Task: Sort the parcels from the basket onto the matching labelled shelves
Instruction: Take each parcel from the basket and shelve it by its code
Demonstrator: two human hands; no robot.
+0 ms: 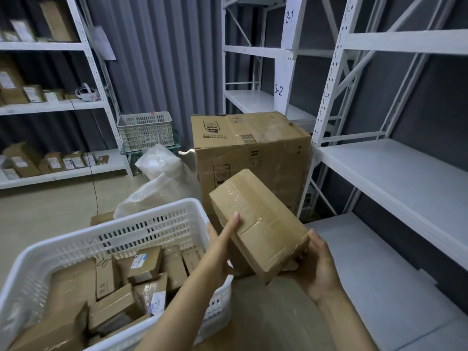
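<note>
I hold a taped brown cardboard parcel (258, 224) in the air, tilted, just right of the white plastic basket (141, 229). My left hand (222, 247) grips its left side, with the thumb laid along the top face. My right hand (316, 269) cups its near right corner from below. The basket holds several smaller brown parcels (144, 264), some with white and blue labels. White shelves (395, 171) on the right stand bare; paper labels 3-1 (289, 16) and 3-2 (278, 90) hang on the uprights behind.
A large cardboard box (250, 150) stands on the floor behind the parcel, with clear plastic bags (162, 183) beside it. A second white crate (145, 130) sits at the back. The left shelving (58, 105) carries several labelled boxes. Bare floor lies at the left.
</note>
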